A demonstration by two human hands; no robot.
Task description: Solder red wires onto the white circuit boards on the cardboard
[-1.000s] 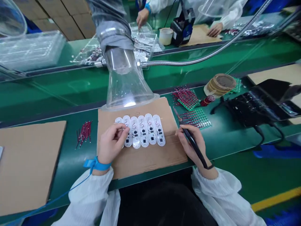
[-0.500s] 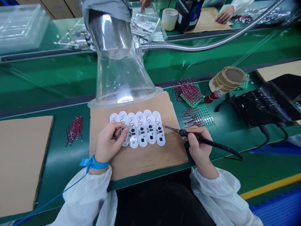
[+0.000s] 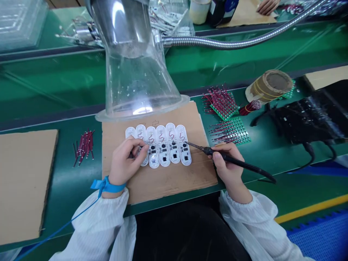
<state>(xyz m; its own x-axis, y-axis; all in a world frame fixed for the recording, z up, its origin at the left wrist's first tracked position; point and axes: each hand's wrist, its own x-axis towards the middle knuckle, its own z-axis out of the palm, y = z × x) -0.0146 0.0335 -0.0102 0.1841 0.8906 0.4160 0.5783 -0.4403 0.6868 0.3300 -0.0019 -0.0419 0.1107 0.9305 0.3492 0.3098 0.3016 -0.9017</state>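
My right hand (image 3: pixel 227 163) grips a black soldering iron (image 3: pixel 233 160) like a pen. Its thin tip sits at the right end of a row of several white oblong circuit boards (image 3: pixel 163 146), close to the rightmost one. Each board carries a small dark chip and a thin red wire loop. The boards lie on a brown cardboard sheet (image 3: pixel 168 183). My left hand (image 3: pixel 125 159) rests on the left end of the row with fingers curled, hiding the leftmost boards. Whatever its fingertips pinch is too small to tell. A blue strap (image 3: pixel 107 185) circles my left wrist.
A clear plastic fume hood (image 3: pixel 138 79) with a metal hose (image 3: pixel 231 44) stands just beyond the cardboard. Green perforated boards bristling with red pins (image 3: pixel 230 131) lie to the right, loose red pins (image 3: pixel 84 146) to the left. A co-worker's hand (image 3: pixel 268 5) shows far ahead.
The soldering iron has swung from pointing away along my right hand to lying sideways, its tip now at the rightmost board. The view has tilted down, shifting the whole scene upward.
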